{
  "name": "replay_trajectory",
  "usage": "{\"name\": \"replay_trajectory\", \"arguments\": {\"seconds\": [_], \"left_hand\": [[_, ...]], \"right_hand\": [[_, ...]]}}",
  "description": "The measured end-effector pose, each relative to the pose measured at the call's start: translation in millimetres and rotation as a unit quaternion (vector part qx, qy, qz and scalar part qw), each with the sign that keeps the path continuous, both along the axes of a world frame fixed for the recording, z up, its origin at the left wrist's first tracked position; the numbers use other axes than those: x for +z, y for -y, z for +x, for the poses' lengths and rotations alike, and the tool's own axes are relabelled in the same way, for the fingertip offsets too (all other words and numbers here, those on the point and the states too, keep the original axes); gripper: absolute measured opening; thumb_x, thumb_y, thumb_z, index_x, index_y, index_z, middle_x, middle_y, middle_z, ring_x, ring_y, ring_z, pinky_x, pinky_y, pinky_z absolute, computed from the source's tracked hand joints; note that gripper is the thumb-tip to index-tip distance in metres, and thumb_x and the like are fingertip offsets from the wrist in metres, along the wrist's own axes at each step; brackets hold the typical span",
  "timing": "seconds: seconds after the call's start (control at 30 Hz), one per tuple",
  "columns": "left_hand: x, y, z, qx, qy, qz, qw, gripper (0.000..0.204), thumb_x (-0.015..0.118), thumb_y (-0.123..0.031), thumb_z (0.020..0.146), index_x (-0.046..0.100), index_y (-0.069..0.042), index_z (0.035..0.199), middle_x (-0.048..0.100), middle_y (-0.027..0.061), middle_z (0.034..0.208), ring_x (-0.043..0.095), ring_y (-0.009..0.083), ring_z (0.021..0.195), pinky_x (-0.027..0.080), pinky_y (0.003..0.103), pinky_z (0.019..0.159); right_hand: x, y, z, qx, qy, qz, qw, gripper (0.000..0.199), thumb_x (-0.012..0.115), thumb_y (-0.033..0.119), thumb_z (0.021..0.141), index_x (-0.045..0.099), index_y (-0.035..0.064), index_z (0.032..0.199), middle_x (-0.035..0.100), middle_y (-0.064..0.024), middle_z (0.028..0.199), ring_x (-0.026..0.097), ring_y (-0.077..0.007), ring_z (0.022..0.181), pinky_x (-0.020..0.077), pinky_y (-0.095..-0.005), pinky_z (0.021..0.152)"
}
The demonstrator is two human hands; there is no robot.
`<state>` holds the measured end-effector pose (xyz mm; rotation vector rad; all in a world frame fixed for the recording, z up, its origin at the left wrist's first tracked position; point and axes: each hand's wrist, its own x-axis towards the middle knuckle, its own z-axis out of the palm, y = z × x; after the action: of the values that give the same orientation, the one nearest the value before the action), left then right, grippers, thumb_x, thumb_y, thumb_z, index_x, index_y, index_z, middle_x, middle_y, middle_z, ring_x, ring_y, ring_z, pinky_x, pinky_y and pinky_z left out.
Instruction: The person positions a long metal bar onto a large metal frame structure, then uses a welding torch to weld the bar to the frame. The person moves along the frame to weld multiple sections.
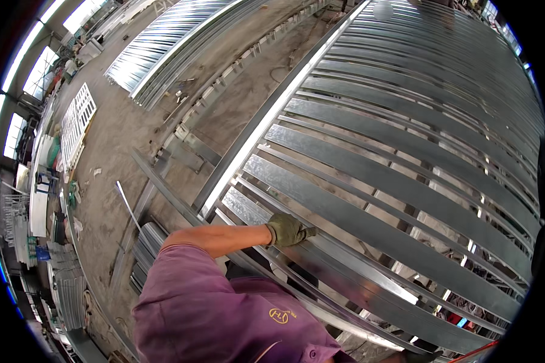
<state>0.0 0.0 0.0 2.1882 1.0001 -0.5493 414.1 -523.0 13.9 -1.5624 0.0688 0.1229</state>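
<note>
- Looking down from the head view, a large frame of galvanized steel studs point(406, 157) fills the right and middle of the picture, its long grey slats running side by side with gaps between them.
- The gloved left hand point(287, 230) reaches out from a purple sleeve point(188, 290) and rests on a slat at the near left edge of the frame; the fingers look curled onto the metal, though whether they truly clamp it I cannot tell.
- The right hand is not in the picture, so nothing can be said of it.
- As for progress, most slats already lie in even rows across the frame, which suggests the layout is largely done; no tool shows at the hand, and whether the joints are fastened cannot be made out.
- To the left, loose steel channels point(163, 163) lie on the concrete floor point(115, 133), apart from the frame, so some pieces appear to be left over or waiting.
- Farther off at the upper left lies a second steel frame point(175, 42), with a white grid panel point(79, 121) nearer the windows.
</note>
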Motion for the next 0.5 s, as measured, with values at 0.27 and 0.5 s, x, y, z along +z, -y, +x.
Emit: {"name": "replay_trajectory", "arguments": {"seconds": [0.27, 0.5], "left_hand": [[-61, -7, 8, 0.037, 0.016, 0.032, 0.999, 0.087, 0.034, -0.076, 0.100, 0.073, -0.004, 0.069, 0.069, 0.0224, 0.074, 0.069, 0.0426, 0.076, 0.052, 0.052, 0.076], [-35, -28, 12, 0.061, -0.042, 0.078, 0.994, 0.080, 0.041, -0.073, 0.100, 0.076, -0.006, 0.076, 0.071, 0.0201, 0.075, 0.070, 0.0433, 0.077, 0.054, 0.051, 0.074]], "right_hand": [[-45, -55, 46, -0.029, -0.106, -0.004, 0.994, 0.053, 0.054, 0.039, 0.094, 0.063, 0.0051, 0.134, 0.067, -0.0204, 0.126, 0.063, -0.0333, 0.113, 0.0505, -0.0478, 0.094], [-104, -71, 48, 0.121, -0.110, -0.137, 0.977, 0.053, 0.051, 0.043, 0.097, 0.064, 0.0038, 0.130, 0.068, -0.0189, 0.122, 0.065, -0.0321, 0.108, 0.0521, -0.0467, 0.091]]}}
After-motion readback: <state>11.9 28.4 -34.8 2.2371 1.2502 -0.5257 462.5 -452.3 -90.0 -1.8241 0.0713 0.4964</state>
